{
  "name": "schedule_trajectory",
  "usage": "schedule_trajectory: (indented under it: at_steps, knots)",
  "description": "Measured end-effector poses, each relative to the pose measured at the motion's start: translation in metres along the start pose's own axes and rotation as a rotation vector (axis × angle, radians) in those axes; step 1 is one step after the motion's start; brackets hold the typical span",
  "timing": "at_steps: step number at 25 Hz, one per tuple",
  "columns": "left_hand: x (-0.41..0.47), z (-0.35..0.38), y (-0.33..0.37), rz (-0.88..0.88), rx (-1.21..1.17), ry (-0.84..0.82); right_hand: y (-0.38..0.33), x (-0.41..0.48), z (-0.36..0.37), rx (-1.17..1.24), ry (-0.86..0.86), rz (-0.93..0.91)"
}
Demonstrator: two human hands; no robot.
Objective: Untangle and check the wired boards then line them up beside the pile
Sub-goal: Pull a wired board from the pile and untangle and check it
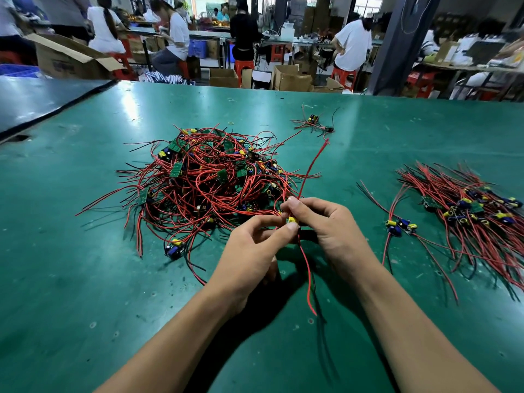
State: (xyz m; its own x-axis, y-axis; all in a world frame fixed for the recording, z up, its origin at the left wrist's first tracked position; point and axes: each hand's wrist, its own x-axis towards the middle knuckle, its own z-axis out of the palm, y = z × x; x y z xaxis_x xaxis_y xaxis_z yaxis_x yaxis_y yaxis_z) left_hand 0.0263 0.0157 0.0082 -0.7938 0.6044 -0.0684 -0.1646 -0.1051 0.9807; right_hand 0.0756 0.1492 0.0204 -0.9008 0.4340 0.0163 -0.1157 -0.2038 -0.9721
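Note:
A tangled pile [207, 180] of small green boards with red and black wires lies in the middle of the green table [71, 279]. Just in front of its right edge, my left hand [252, 251] and my right hand [331, 231] both pinch one small board with a yellow part [292, 220]. Its red wires [312, 165] run up and away over the pile, and others hang down toward me. On the right, sorted boards [467, 211] lie in a row with their wires fanned out. One more board [401, 225] sits at that row's left end.
A single wired board [313, 120] lies apart at the far middle of the table. A dark mat [42, 100] covers the far left corner. Beyond the table's far edge are cardboard boxes, red stools and several seated people at benches.

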Motion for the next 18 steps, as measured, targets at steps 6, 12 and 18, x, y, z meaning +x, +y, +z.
schedule_trajectory:
  at_steps: [6,12,18]
  knots:
    - [-0.001,-0.006,0.001,-0.008,0.028,-0.094,0.0,-0.001,0.002,-0.103,0.033,0.021]
    - [-0.003,-0.007,0.006,-0.051,0.043,-0.215,-0.002,0.001,-0.001,-0.167,0.087,0.084]
    - [-0.004,0.001,0.009,-0.046,-0.059,-0.162,0.001,-0.001,0.008,-0.151,0.05,0.069]
